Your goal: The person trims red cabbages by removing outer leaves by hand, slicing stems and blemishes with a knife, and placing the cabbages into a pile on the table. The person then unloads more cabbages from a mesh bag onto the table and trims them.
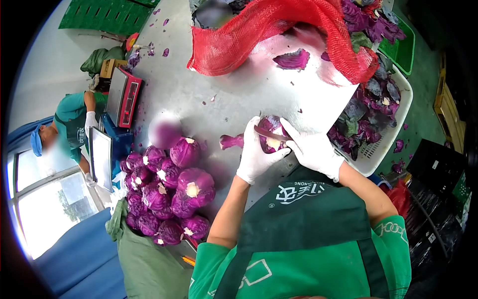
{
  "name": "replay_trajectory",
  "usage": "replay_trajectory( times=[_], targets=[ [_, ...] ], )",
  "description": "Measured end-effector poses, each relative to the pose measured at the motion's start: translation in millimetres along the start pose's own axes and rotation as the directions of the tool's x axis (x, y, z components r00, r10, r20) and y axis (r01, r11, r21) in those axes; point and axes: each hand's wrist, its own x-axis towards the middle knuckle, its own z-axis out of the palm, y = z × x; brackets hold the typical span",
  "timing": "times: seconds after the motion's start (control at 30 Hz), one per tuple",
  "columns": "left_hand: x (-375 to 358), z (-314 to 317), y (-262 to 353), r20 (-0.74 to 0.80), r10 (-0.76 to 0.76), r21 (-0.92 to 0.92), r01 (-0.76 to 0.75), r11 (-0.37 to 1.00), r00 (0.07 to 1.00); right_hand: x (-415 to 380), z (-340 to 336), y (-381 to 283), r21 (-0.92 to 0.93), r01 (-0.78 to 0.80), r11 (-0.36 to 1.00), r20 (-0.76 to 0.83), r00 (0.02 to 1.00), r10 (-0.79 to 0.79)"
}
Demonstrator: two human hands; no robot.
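A red cabbage [271,122] with a pale cut stem sits between my two gloved hands, close to my apron. My left hand [255,155] curls around its left side, with the thumb beneath the stem. My right hand [314,153] is at its right side and closed on a knife; the narrow dark blade [270,133] lies across the cabbage above the stem, and the handle is hidden in the glove. A loose purple leaf [230,142] lies at the left of my left hand. Left of it is a pile of red cabbages [169,192] with pale stems.
A red mesh bag [224,47] lies across the far side of the metal table [184,94]. A white crate [398,119] of leaves stands at the right. A red scale [130,102] and a co-worker [74,119] with gloved hands on a framed panel are at the left.
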Motion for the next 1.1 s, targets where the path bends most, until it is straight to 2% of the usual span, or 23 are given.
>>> replay_trajectory(
  times=[0.03,0.1,0.17,0.23,0.3,0.33,0.37,0.4,0.43,0.47,0.53,0.57,0.6,0.63,0.67,0.7,0.73,0.77,0.83,0.87,0.97,1.03,1.1],
  targets=[
    [2,-2,3,0.007,-0.003,-0.005,0.003,1.000,1.000,4,-3,-2,-0.061,-0.012,0.998,0.057,0.998,0.015],
    [5,-3,8,0.009,-0.009,-0.014,0.010,1.000,1.000,10,-5,1,-0.034,0.000,0.999,0.046,0.999,0.001],
    [7,-3,13,0.048,0.031,-0.122,-0.025,0.992,0.998,16,1,6,-0.077,-0.013,0.997,-0.032,0.999,0.011],
    [7,0,9,0.044,0.018,-0.100,-0.014,0.995,0.999,21,-4,0,-0.068,-0.060,0.996,-0.032,0.998,0.058],
    [-2,4,-1,-0.045,0.026,0.037,-0.025,0.999,0.999,28,-1,3,0.214,-0.077,0.974,-0.160,0.981,0.113],
    [-9,6,-1,-0.048,0.111,0.105,-0.106,0.989,0.993,35,17,26,0.213,-0.106,0.971,-0.350,0.920,0.177],
    [-14,7,1,-0.046,0.198,0.161,-0.188,0.969,0.979,43,34,49,0.223,-0.132,0.966,-0.526,0.818,0.233],
    [-15,10,-1,-0.056,0.209,0.155,-0.199,0.968,0.976,49,27,64,0.253,-0.211,0.944,-0.386,0.873,0.299],
    [-15,12,-1,-0.063,0.222,0.148,-0.211,0.966,0.973,55,32,80,0.137,-0.188,0.973,-0.433,0.872,0.230],
    [-15,10,-1,-0.064,0.222,0.148,-0.211,0.966,0.973,60,37,91,0.279,-0.251,0.927,-0.293,0.897,0.331],
    [-13,5,6,-0.071,0.173,0.251,-0.150,0.956,0.982,63,20,82,0.392,-0.320,0.863,-0.134,0.908,0.398],
    [-15,5,9,-0.081,0.175,0.248,-0.150,0.957,0.981,63,11,70,0.565,-0.418,0.711,-0.031,0.850,0.525],
    [-17,3,12,-0.055,0.081,0.249,-0.065,0.966,0.995,64,6,62,0.702,-0.491,0.517,0.093,0.782,0.616],
    [-19,1,15,-0.029,-0.016,0.254,0.023,0.967,0.999,58,13,67,0.700,-0.484,0.525,0.089,0.789,0.608],
    [-19,0,21,-0.026,-0.011,0.237,0.017,0.971,1.000,46,28,79,0.588,-0.303,0.750,-0.139,0.875,0.463],
    [-19,1,17,-0.023,-0.017,0.233,0.022,0.972,1.000,33,19,64,0.502,-0.208,0.839,-0.219,0.908,0.356],
    [-18,3,9,-0.041,0.039,0.142,-0.033,0.989,0.998,20,9,49,0.402,-0.110,0.909,-0.294,0.924,0.243],
    [-16,5,6,-0.066,0.098,0.050,-0.095,0.994,0.993,13,-9,27,0.346,-0.111,0.932,-0.236,0.951,0.201],
    [-14,5,7,-0.037,0.085,0.061,-0.083,0.995,0.996,-1,-22,1,0.172,-0.053,0.984,-0.168,0.982,0.082],
    [-12,5,5,-0.034,0.096,0.056,-0.094,0.994,0.995,-5,-18,-3,0.201,-0.061,0.978,-0.117,0.989,0.085],
    [-11,4,5,-0.022,0.080,0.056,-0.079,0.995,0.997,-8,-5,-6,0.178,0.002,0.984,-0.135,0.991,0.022],
    [-11,4,5,-0.030,0.079,0.061,-0.077,0.995,0.996,-4,-13,-14,0.169,-0.068,0.983,-0.003,0.998,0.069],
    [-13,6,1,-0.034,0.116,0.080,-0.113,0.990,0.993,2,-13,-10,0.144,-0.083,0.986,0.001,0.996,0.084]
  ],
)
